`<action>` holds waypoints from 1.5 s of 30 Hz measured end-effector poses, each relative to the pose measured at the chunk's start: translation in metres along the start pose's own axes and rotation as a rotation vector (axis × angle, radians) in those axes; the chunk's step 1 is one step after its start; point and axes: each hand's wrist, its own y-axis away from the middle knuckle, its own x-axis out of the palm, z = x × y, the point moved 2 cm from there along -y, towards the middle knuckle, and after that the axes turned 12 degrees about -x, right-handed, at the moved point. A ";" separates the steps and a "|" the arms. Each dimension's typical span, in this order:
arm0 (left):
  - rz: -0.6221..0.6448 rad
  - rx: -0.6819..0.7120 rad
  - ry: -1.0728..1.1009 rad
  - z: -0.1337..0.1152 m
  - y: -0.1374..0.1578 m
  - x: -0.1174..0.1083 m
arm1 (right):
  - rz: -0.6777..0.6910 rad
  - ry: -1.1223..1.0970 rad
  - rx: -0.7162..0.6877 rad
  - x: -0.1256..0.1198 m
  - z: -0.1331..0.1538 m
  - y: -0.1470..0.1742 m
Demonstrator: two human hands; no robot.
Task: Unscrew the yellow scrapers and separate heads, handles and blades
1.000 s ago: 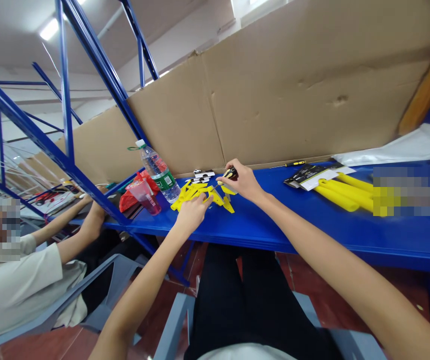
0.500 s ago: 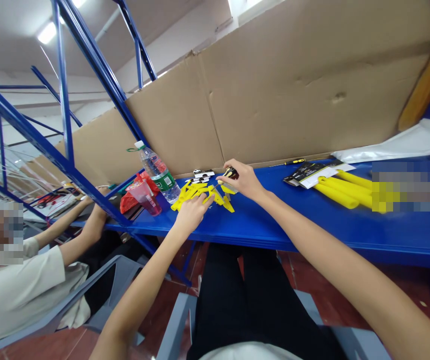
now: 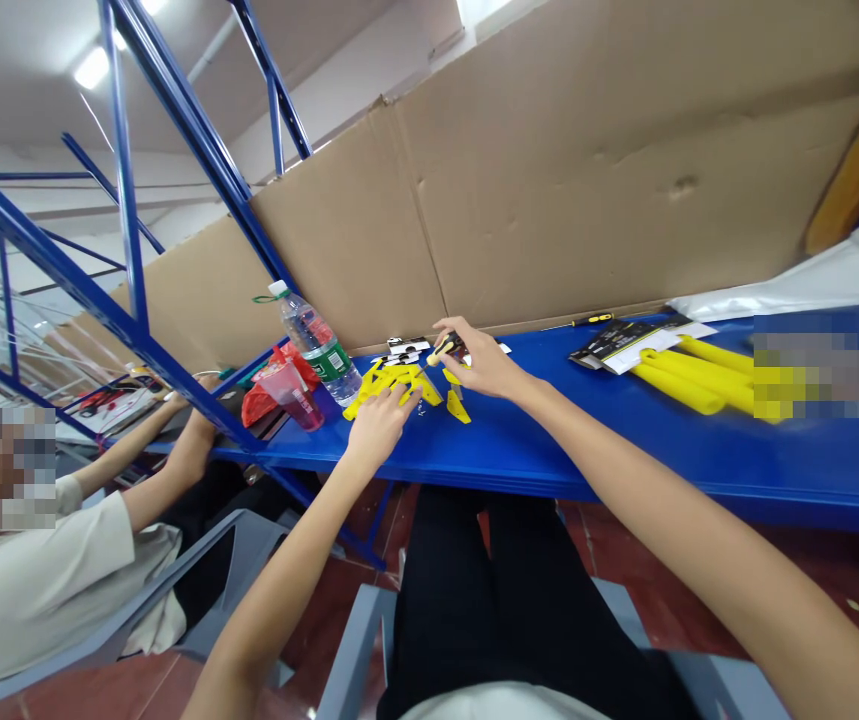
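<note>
My right hand (image 3: 483, 360) is closed on the black and pale-yellow handle of a screwdriver (image 3: 445, 347). Its thin shaft slants down and left toward the fingers of my left hand (image 3: 379, 425). Those fingers are bent over a yellow plastic part (image 3: 408, 386) and press on it against the pile. Around it lie several flat yellow plastic pieces (image 3: 373, 382), heaped on the blue table. One loose yellow piece (image 3: 458, 407) rests to the right of the heap. Tiny screws (image 3: 421, 408) seem to lie beside my left fingertips, too small to make out clearly.
A water bottle (image 3: 330, 358) and a red cup (image 3: 295, 397) stand left of the pile. Right lie yellow tubes (image 3: 680, 385), black packaging cards (image 3: 616, 345) and another screwdriver (image 3: 592, 320). Cardboard (image 3: 549, 200) walls the back. A co-worker (image 3: 61, 570) sits left, beyond a blue post.
My right hand has shifted slightly, and the screwdriver handle shows more plainly. My left hand has drawn back slightly down and left, staying on the yellow pieces.
</note>
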 end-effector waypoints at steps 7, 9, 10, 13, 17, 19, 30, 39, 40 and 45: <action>-0.031 0.068 0.001 -0.006 0.003 0.002 | -0.151 0.016 0.037 0.000 0.002 -0.001; -0.030 0.075 0.007 -0.010 0.003 0.003 | -0.099 -0.100 0.037 0.004 0.002 -0.001; -0.027 0.081 0.006 -0.012 0.003 0.004 | -0.068 -0.144 0.047 0.007 0.002 0.000; -0.026 0.077 0.005 -0.016 0.003 0.008 | -0.088 -0.121 0.076 0.009 0.000 0.001; -0.038 0.018 0.049 -0.016 0.002 0.013 | -0.263 -0.059 0.100 0.006 -0.001 0.002; -0.057 0.001 0.076 -0.015 0.002 0.014 | -0.347 -0.075 0.108 0.004 -0.002 0.002; -0.144 -0.013 0.165 -0.013 0.004 0.022 | -0.302 -0.073 0.059 0.006 -0.009 0.003; -0.138 -0.209 0.758 -0.002 -0.004 0.028 | -0.629 -0.111 0.262 0.002 -0.023 0.002; -0.116 -0.268 0.918 0.002 -0.008 0.029 | -0.682 -0.140 0.315 0.000 -0.029 0.002; 0.081 -0.483 1.556 0.018 -0.025 0.032 | -0.597 -0.419 0.660 0.003 -0.045 0.007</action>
